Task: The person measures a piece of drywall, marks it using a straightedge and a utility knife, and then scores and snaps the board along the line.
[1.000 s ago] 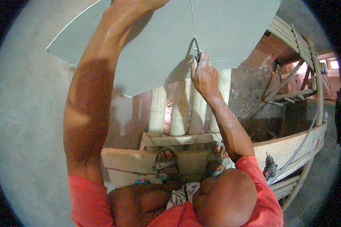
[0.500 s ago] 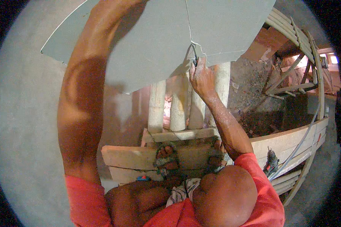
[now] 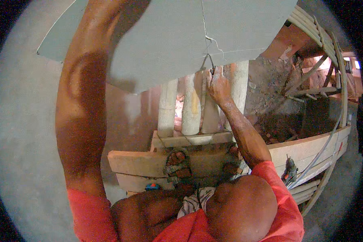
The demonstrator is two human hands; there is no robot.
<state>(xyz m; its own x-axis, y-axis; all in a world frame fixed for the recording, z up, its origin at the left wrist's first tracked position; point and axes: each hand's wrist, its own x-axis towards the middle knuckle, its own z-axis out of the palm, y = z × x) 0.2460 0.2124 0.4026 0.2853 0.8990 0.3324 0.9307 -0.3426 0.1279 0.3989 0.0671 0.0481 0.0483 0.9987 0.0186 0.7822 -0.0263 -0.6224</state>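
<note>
A large grey-green board [image 3: 165, 44], like a plasterboard sheet, fills the upper middle of the head view. A thin cut line [image 3: 203, 18] runs down it, and a curled white strip [image 3: 215, 40] hangs loose at its lower end. My right hand [image 3: 219, 86] is closed on a knife [image 3: 212, 62] with a thin dark blade. Its tip lies just at the board's lower edge, with its shadow beside it; the handle is mostly hidden in my fingers. My left forearm [image 3: 82, 88] crosses in front of the board, and that hand is beyond the top of the view.
My feet [image 3: 177, 162] stand on wooden planks [image 3: 139, 161]. Upright pale poles [image 3: 190, 105] rise behind them. A dark power tool [image 3: 289, 171] and a cable [image 3: 321, 150] lie by the planks at right. A small blue-and-red object [image 3: 152, 186] sits near my left knee.
My right hand has drawn the knife down and slightly right to the board's lower edge. The white strip now hangs free above it. My left arm has shifted slightly left.
</note>
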